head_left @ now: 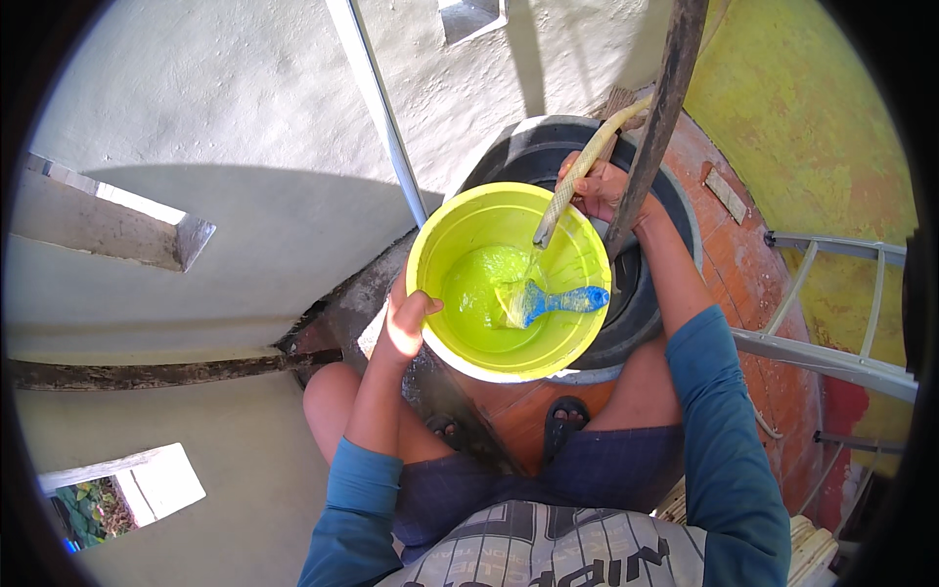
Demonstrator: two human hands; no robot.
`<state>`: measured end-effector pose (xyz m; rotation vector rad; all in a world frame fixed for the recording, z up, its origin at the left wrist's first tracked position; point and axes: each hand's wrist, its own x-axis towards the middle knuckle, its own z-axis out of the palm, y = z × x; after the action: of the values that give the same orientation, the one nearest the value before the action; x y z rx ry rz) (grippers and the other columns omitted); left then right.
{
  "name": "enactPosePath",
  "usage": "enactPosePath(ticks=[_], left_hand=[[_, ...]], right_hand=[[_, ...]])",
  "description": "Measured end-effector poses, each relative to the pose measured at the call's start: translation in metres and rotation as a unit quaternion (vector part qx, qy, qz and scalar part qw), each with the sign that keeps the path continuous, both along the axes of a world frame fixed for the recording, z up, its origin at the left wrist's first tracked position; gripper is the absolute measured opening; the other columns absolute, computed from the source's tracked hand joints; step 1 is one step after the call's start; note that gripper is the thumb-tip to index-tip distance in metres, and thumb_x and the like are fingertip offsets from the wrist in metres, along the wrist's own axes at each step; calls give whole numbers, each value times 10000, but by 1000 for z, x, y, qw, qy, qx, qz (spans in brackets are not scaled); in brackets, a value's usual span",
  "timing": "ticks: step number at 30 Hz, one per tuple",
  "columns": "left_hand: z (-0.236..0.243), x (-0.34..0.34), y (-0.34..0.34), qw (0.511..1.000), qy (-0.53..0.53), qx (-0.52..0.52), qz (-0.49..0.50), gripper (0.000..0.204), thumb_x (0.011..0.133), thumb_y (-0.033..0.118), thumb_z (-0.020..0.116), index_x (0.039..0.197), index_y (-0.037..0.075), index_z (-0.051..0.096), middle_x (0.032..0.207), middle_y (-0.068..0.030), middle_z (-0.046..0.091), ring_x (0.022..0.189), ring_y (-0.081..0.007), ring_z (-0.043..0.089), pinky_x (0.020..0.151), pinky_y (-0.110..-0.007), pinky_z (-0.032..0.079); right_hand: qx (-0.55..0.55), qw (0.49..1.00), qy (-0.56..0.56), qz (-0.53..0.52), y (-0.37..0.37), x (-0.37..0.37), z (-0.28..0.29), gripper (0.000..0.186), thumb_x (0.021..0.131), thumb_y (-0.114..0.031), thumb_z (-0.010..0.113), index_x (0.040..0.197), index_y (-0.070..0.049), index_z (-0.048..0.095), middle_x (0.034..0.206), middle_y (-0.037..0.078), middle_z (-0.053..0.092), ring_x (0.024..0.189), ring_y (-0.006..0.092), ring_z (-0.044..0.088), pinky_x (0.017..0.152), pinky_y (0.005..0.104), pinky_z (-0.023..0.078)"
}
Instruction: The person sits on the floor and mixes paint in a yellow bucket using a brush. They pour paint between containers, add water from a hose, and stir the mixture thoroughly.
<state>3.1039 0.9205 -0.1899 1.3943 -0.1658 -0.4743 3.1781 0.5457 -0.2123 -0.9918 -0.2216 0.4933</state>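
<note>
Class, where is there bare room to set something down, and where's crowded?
Bare orange floor tiles lie between the round black tub and silver metal ladder. Over the tub is crowded: yellow-green plastic basin, pale hose, dark wooden pole, right hand.

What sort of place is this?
Hard to pin down; probably a semi-open wash or work corner of a building. Signs: the rough grey plastered wall with rectangular openings, the large round black tub on reddish-orange flooring, and the grey metal ladder by a patchy yellow-green wall.
</note>
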Motion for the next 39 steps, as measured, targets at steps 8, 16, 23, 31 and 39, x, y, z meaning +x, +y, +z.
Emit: enactPosePath(ticks=[8,16,23,31,39], left_hand=[[-1,-3,-1,1000,19,-13,20,723,735,94,482,1449,-19,471,1279,-134,614,1174,-237,550,1029,-328,416],[-6,-2,0,999,22,-30,20,726,739,92,480,1457,-20,463,1296,-138,609,1187,-241,546,1039,-326,409],[-3,-1,0,999,20,-19,16,723,746,98,478,1459,-22,461,1304,-140,606,1194,-242,543,1050,-327,400],[-3,-1,-1,999,20,-21,18,723,747,105,481,1459,-19,460,1307,-137,605,1199,-243,541,1055,-333,398],[-2,-1,-1,1000,7,-18,15,719,741,105,478,1449,-20,467,1290,-136,608,1183,-245,546,1048,-334,404]], right_hand=[[3,1000,0,9,2,-2,6,290,927,-140,755,1174,-80,615,1078,34,639,1077,177,638,985,368,530],[-7,1000,-11,3,2,-3,7,285,929,-142,749,1171,-73,615,1078,45,647,1070,173,635,988,360,518],[-5,1000,-7,6,2,-2,6,289,927,-143,752,1171,-70,615,1073,45,648,1058,172,637,973,353,519],[-7,1000,-17,10,1,-1,3,291,929,-146,755,1172,-68,614,1074,47,646,1066,175,636,974,356,521],[4,1000,-10,1,2,0,0,301,932,-154,756,1182,-77,607,1086,41,639,1075,178,633,984,374,524]])
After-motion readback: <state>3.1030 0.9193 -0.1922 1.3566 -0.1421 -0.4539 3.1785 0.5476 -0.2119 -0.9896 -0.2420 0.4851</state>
